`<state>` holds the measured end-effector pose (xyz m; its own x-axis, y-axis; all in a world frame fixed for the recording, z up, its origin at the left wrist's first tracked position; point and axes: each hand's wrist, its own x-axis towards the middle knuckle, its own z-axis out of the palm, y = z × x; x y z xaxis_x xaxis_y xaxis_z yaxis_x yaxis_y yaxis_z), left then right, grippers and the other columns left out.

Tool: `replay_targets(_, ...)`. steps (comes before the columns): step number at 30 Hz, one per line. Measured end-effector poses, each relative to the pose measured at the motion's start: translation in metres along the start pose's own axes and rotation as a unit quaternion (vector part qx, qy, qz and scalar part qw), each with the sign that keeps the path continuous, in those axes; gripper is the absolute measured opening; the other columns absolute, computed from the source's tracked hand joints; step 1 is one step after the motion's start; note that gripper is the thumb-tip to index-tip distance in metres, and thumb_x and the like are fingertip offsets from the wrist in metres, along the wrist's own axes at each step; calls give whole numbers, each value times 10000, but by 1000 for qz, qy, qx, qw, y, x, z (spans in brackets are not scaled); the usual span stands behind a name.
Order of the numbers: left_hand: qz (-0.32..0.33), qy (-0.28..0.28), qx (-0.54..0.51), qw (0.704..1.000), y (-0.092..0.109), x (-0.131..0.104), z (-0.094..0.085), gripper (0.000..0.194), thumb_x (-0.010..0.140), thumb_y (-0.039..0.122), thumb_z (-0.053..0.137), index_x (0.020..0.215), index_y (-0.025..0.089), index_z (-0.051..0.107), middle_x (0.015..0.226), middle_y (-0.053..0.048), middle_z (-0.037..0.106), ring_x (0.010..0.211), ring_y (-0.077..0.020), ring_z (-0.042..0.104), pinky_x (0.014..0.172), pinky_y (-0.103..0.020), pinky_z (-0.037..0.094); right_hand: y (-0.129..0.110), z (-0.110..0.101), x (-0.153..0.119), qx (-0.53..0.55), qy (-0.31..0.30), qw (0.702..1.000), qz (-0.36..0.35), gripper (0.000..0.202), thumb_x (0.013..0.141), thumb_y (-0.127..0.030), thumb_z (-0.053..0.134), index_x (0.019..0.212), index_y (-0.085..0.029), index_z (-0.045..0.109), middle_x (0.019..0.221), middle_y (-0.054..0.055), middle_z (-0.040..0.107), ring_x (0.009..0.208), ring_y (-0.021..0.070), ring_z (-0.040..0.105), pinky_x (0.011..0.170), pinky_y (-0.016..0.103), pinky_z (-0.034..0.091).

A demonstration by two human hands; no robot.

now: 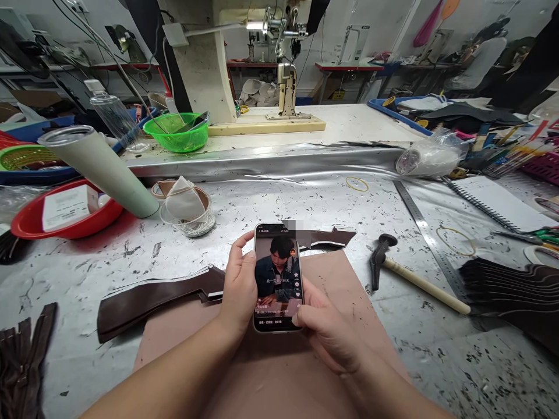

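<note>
A smartphone (277, 276) is held upright between both hands, its lit screen showing a video. My left hand (240, 285) wraps the phone's left edge, thumb along the side. Around the lower right edge closes my right hand (327, 326), its thumb over the bottom corner of the screen. Beneath the hands lies a pinkish-brown sheet (271, 372). A dark brown leather piece (152, 302) rests partly on it, left of my left hand. Behind the phone, another dark strip (332, 237) is partly hidden.
At right lie a hammer (419, 285), a metal ruler (419, 221), stacked dark leather pieces (510, 297) and a spiral notebook (493, 198). At left are a tumbler (105, 169), a red bowl (30, 218), a string roll (192, 224) and zippers (30, 361). A sewing machine (201, 75) stands behind.
</note>
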<state>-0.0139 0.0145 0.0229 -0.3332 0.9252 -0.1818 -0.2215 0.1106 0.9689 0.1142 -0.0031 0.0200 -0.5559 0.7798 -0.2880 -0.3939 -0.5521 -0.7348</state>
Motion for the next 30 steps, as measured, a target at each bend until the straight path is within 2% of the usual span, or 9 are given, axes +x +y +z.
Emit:
replay_targets(17,-4,-2,-3,1000,0,0,0,395,820,335,479,1203,240,457,646,38,627,552,-124,600,487,-202,465,-6,3,0,-3,3,1000,15,564,548,-78,492,1098,-191,542,1056,45,674,1045,263,580,905,414,415)
replay_targets(30,-1,0,1,1000,-4,2,-2,353,840,312,462,1191,274,468,726,29,648,559,-120,598,523,-219,491,-4,6,1,-32,17,999,-3,516,576,-107,577,1083,-195,551,1036,50,682,1006,248,596,883,388,423)
